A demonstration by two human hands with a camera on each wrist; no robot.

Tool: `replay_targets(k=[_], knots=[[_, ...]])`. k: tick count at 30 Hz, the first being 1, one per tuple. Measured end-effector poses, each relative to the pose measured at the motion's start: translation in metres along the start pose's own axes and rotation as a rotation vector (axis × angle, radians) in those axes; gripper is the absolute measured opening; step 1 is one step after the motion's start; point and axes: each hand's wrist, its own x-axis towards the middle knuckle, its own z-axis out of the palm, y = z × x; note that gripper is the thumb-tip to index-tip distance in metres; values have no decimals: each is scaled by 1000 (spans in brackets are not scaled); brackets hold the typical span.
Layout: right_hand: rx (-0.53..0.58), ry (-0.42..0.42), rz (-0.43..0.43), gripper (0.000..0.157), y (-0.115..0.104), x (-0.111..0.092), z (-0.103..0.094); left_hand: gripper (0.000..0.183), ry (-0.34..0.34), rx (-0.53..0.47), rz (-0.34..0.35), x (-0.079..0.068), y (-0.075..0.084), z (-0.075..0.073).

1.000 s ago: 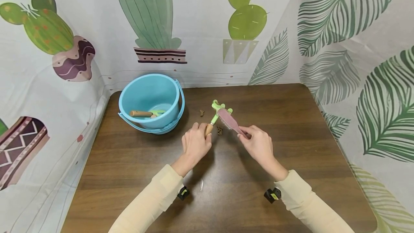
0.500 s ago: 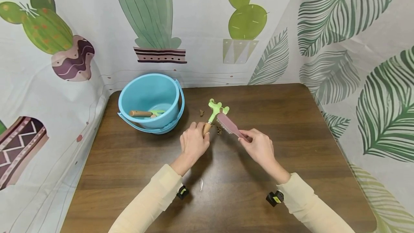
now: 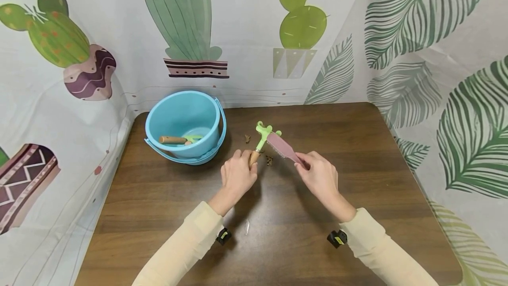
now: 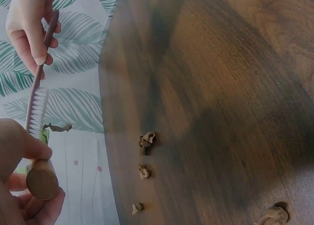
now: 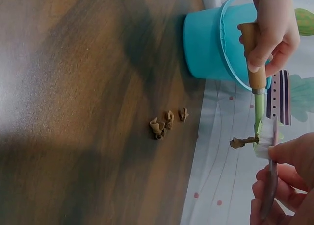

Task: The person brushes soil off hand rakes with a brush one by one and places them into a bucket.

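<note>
Sleeves (image 3: 178,246) occupied the near side, with a black wrist camera (image 3: 224,236) at each cuff. The left hand (image 3: 238,171) gripped the wooden handle of a green-headed hand tool (image 3: 263,131), fingers curled round it; its position matched that of half a second earlier. The right hand (image 3: 319,173) pinched the handle of a pink brush (image 3: 281,144) between thumb and fingers. This hand had shifted slightly outward, and the brush had turned so that its back showed more and its bristles less.

The tool was held above the table (image 3: 357,153), its green head against the bristles. A brown clump (image 5: 240,142) projected from that head, so the brushing was judged unfinished; the small shift was judged a change of stroke. Loose brown fragments (image 3: 269,160) lay on the table below.

Farther off, to the left, stood a blue bucket (image 3: 178,109) containing a second wooden-handled tool (image 3: 173,140). A printed backdrop (image 3: 254,34) hung behind.
</note>
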Motion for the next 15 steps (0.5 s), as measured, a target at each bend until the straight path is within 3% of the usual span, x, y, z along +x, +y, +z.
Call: replay_targets(k=[15], knots=[[-11,-25,4,23,-1,4,2,26,6,-7,18,-3,4,-1]])
